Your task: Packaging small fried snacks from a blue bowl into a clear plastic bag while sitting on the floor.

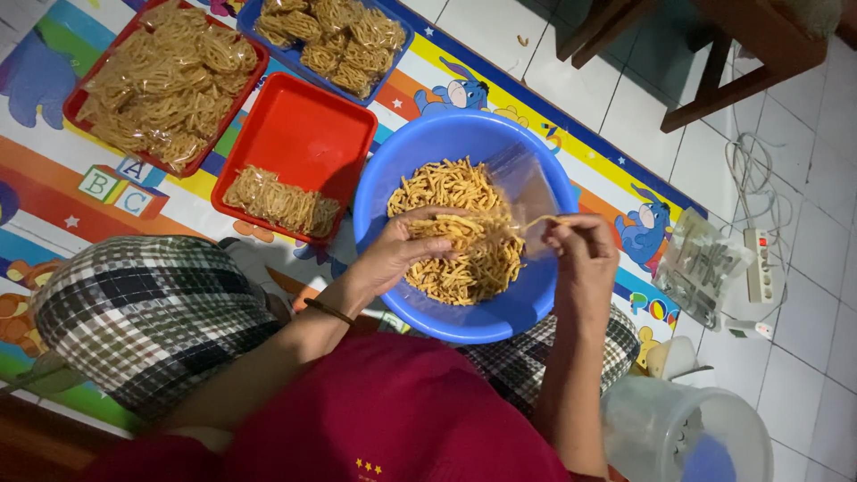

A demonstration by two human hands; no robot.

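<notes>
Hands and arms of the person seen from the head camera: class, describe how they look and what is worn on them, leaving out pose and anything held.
Both hands are bare, without gloves or visible rings. The left hand has a thin dark band around its wrist. The right hand shows nothing on its wrist. Both forearms are uncovered; no sleeve reaches them. A dark red top covers the body, and checked black-and-white cloth covers the legs.

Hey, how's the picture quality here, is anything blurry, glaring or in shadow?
Head view: the right hand and left hand are slightly motion-blurred over the blue basin; the clear plastic bag shows faint glare; the red shirt and bottom left corner lie in shadow; the snack trays and floor tiles look evenly lit.
</notes>
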